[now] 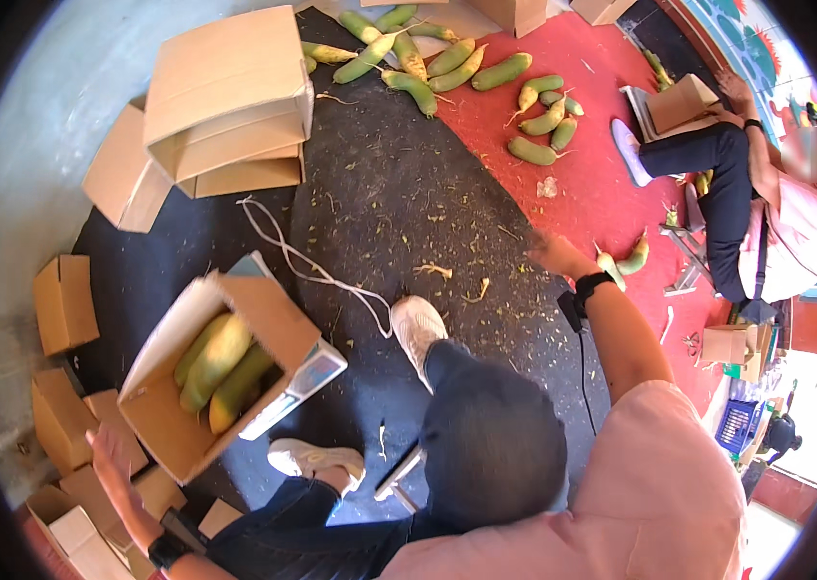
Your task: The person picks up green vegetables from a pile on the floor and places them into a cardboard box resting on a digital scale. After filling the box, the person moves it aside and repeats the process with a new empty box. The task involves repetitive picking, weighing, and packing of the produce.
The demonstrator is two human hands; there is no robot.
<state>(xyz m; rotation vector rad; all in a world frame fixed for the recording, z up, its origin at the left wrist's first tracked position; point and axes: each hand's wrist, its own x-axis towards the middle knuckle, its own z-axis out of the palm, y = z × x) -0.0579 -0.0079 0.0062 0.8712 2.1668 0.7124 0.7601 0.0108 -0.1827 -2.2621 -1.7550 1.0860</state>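
Head view, looking down over a seated person's pink-sleeved shoulders and dark trousers, with two pale shoes [418, 329] planted on the black mat [399, 193]. Nearest, the left hand [114, 474] hovers just beside the lower corner of an open cardboard box [263, 319], its fingers spread wide and holding nothing. The box sits tilted on a scale [297, 387], so its mouth faces the person and the long green-yellow fruits [220, 362] inside lie side by side along its length, packed to fit. Flat and folded spare cartons [65, 304] are stacked within the left arm's reach. Farther out, the right hand [553, 256], with a dark watch at the wrist, stretches toward two loose fruits [621, 261] on the red floor [524, 106]; it is blurred, so I cannot tell whether its fingers are open or closed. A white cord [302, 256] trails across the mat. Beyond, an empty upturned box [229, 92] rests on flattened ones, and a loose heap of fruits [428, 58] lies spread where either worker can reach it. At the far right a second person [756, 193] sits with another carton.
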